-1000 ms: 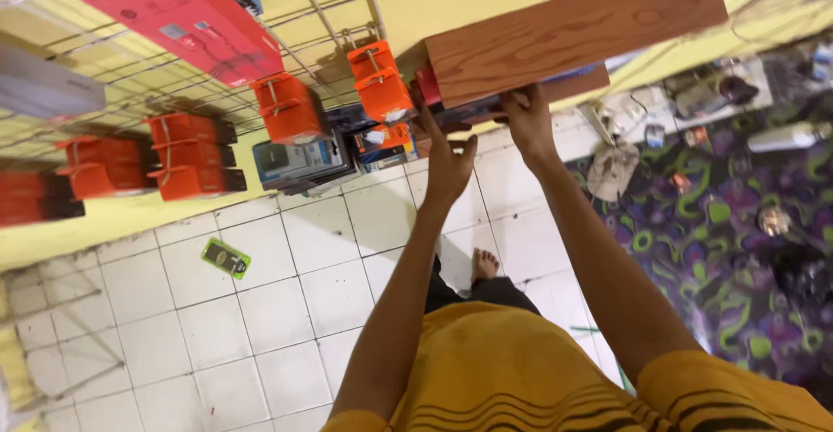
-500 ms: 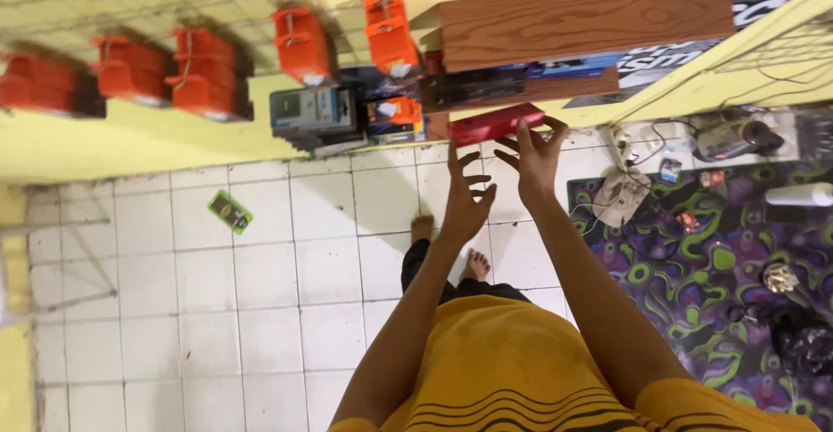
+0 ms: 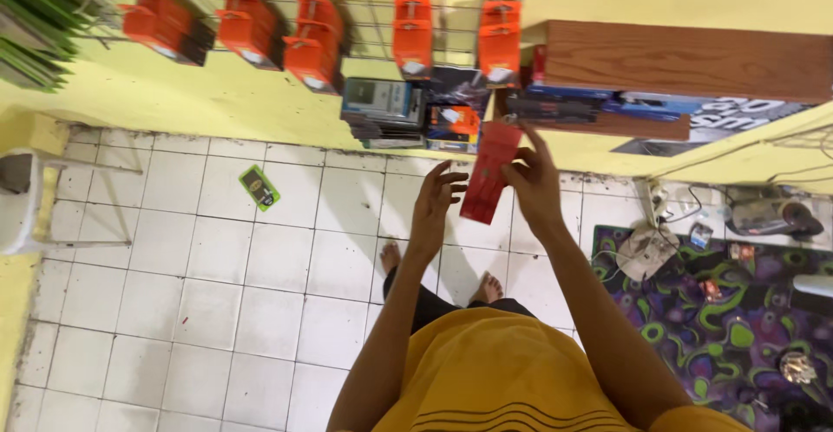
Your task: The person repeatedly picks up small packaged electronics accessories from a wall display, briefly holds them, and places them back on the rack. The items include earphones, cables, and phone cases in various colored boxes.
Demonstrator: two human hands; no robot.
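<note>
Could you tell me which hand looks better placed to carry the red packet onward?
Probably the right hand: it grips the red packet, while the left hand is open beside it.

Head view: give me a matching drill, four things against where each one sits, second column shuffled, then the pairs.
Things:
1. flat red rectangular packet
2. small green-edged card
3. orange boxed packages
4. purple and green patterned rug

Places:
A. hanging on the wire wall rack
B. lying alone on the white tiles
C. held in the right hand
D. on the floor to the person's right

Pairs: 1-C, 2-B, 3-A, 4-D
</note>
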